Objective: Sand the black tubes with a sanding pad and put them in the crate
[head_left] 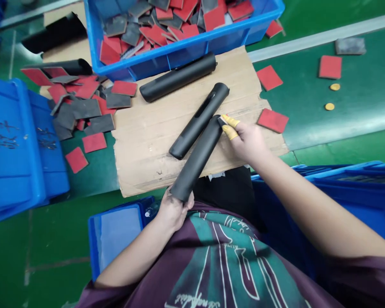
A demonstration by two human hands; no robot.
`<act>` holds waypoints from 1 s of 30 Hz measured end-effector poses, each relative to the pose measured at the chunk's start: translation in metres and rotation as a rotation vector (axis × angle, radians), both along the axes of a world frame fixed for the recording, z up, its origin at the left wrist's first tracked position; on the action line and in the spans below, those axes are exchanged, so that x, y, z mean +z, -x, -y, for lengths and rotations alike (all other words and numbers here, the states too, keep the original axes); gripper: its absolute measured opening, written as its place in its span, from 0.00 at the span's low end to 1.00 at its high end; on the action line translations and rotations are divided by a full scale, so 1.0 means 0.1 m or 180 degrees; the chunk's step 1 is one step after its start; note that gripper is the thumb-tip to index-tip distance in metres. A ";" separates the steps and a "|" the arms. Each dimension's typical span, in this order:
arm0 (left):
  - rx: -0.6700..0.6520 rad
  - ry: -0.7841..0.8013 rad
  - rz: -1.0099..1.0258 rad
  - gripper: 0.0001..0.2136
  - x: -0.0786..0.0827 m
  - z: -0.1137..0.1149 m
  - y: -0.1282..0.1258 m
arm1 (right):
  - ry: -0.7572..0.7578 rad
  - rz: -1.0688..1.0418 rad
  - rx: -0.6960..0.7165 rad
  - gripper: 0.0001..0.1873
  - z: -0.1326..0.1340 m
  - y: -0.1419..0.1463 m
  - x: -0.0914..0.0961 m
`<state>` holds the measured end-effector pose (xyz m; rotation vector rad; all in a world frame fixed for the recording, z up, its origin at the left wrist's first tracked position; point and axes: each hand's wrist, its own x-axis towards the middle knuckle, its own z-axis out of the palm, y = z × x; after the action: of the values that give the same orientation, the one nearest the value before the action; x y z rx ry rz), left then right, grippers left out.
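My left hand (175, 212) is wrapped round the near end of a black tube (197, 160), which slants up and away to the right. At the tube's far end, my right hand (247, 139) pinches a small dark pad (222, 122) against the rim; yellow covers sit on its thumb and a finger. Right beside the held tube, a second black tube with a long slot (200, 119) lies on the cardboard sheet (141, 149). Farther back on the cardboard rests another black tube (179, 77).
A blue bin (154, 68) full of red and grey square pads stands behind the cardboard. Loose pads (83, 107) are heaped to its left, and several red pads (272, 120) lie rightward. Blue crates (13, 145) stand at left. Two yellow discs (330, 106) lie on the green table.
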<state>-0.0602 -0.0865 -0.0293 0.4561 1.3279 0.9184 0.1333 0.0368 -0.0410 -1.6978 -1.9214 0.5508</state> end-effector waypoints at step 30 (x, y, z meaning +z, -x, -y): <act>-0.1161 -0.1810 -0.1826 0.26 -0.08 -0.07 0.41 | -0.0215 0.0363 0.1594 0.19 0.62 0.41 0.22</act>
<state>-0.1009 -0.0792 -0.0373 1.4382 1.4044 0.8770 0.0920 -0.0255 -0.0188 -1.2225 -2.4336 0.5680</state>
